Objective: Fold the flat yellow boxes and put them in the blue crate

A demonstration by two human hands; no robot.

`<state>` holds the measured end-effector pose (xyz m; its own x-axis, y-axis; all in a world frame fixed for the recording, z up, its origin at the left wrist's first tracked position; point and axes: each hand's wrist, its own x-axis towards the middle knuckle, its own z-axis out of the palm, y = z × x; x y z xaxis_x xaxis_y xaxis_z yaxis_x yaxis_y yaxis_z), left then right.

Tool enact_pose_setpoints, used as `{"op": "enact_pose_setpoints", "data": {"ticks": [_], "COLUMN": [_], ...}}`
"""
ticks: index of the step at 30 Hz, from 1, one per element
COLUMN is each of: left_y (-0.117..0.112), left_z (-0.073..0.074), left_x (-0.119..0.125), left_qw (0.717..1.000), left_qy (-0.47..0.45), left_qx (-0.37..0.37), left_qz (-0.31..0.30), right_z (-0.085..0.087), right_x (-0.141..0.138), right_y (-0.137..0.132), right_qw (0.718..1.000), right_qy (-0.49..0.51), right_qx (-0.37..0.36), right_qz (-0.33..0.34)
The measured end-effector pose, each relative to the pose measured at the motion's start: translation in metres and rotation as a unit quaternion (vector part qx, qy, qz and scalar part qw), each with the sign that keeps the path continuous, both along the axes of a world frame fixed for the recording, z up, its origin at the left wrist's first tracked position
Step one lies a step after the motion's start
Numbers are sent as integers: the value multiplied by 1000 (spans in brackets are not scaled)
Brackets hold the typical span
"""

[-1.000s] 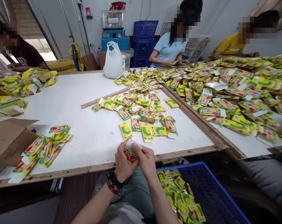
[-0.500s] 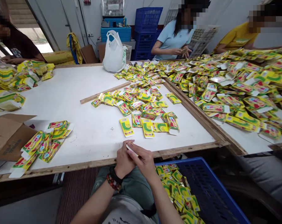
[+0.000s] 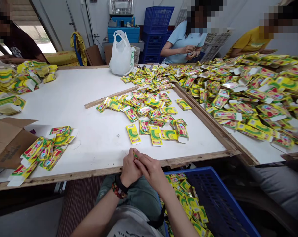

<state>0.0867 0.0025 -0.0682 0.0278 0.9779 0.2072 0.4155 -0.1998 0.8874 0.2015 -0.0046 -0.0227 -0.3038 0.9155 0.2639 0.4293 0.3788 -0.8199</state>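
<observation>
Packets of yellow-green printed card (image 3: 144, 112) lie everywhere, and from how they lie only a part seems finished: a pile of packets (image 3: 186, 204) sits in the blue plastic crate (image 3: 219, 197) below the near edge of the worktop (image 3: 97, 141), while a much bigger heap (image 3: 247, 95) covers the next table on the right. Both hands are closed at that near edge: the left hand (image 3: 129, 168) and the right hand (image 3: 151, 172) pinch one small packet (image 3: 136, 155) between them (only a little corner of it shows, so its exact shape is hard to tell). On the white worktop, loose packets gather around the middle, beside a wooden lath (image 3: 111, 97), and more lie near the cardboard box (image 3: 8, 141) at the left edge. A white plastic bag (image 3: 120, 51) stands at the far edge, before stacked blue crates (image 3: 157, 19), and across the worktop a person in a light blue shirt (image 3: 186, 46) works with both hands.
</observation>
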Motion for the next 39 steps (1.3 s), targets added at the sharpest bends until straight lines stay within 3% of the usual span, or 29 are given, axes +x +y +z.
{"op": "enact_pose_setpoints", "data": {"ticks": [3,5,7,9,11,13,16,18,20,22,24,26,28,31,33,36,39], "left_y": [1,2,1,-2,-7,-9,7,35,70,104,130,143,143,121,95,49,9], "left_z": [6,10,13,12,10,10,18,26,30,29,26,24,25,29,30,24,12], "left_x": [-5,-10,-13,-11,-4,5,8,-1,-15,-30,-41,-46,-50,-57,-61,-56,-35], "left_qw": [999,995,970,928,903,904,937,960,950,921,893,875,867,868,905,978,995], "left_qy": [-25,-64,-147,-238,-286,-272,-110,69,231,330,358,354,332,234,156,106,83], "left_qx": [-11,-30,-85,-161,-206,-210,-157,-69,13,23,15,18,30,13,-11,4,33], "left_qz": [-21,-75,-172,-239,-246,-253,-291,-261,-211,-207,-271,-329,-369,-438,-396,-181,-47], "right_z": [-7,-11,-12,-10,-7,-5,-6,-12,-19,-27,-35,-40,-41,-35,-27,-10,7], "right_x": [-2,2,10,17,24,34,64,93,119,131,120,91,56,12,-2,-6,0], "right_y": [-6,-10,-15,-21,-27,-34,-50,-63,-74,-74,-62,-35,-2,38,47,39,24], "right_qw": [999,996,989,981,977,973,963,954,931,918,937,965,981,992,993,990,986], "right_qy": [15,54,100,128,133,130,99,18,-102,-190,-197,-156,-116,-70,-49,-26,68], "right_qx": [42,47,32,3,-27,-45,-69,-116,-157,-142,-78,-16,22,46,42,13,-71], "right_qz": [-25,-53,-105,-147,-166,-185,-239,-277,-313,-318,-277,-210,-154,-94,-95,-136,-134]}}
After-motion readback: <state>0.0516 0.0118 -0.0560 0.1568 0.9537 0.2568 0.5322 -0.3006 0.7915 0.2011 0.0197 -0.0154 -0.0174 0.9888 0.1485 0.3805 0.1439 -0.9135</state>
